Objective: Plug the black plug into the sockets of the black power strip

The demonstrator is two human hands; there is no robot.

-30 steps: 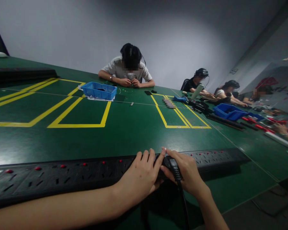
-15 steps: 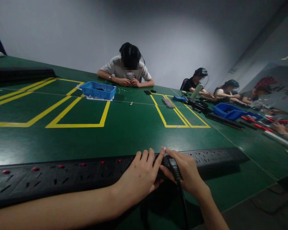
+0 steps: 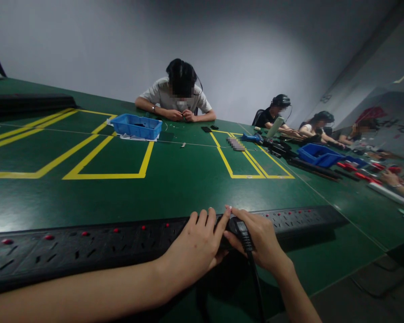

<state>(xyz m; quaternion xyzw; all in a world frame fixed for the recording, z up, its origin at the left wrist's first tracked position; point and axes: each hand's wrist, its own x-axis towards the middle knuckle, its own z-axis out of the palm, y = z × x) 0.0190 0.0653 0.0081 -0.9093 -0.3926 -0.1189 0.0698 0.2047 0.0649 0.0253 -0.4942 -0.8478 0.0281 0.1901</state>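
Observation:
A long black power strip [image 3: 97, 244] with several sockets and red buttons lies across the near part of the green table. My left hand [image 3: 200, 237] is closed around its middle, fingers over the far edge and thumb low on the near side. Beside it, my right hand [image 3: 255, 231] grips a black power plug [image 3: 238, 226] at the strip's top. The plug's cord [image 3: 254, 273] runs down toward me. Both index fingertips meet above the plug. The plug's pins are hidden, so how deep they sit cannot be seen.
Yellow tape [image 3: 104, 176] marks areas on the table [image 3: 175, 193]. A blue bin [image 3: 136, 127] stands near a person [image 3: 183, 96] seated opposite. At the right are blue trays [image 3: 319, 155], dark strips, red parts and other people working. Another black strip [image 3: 30, 104] lies far left.
Both hands keep their hold on the strip and plug. The whole view has shifted very slightly; nothing else visibly differs.

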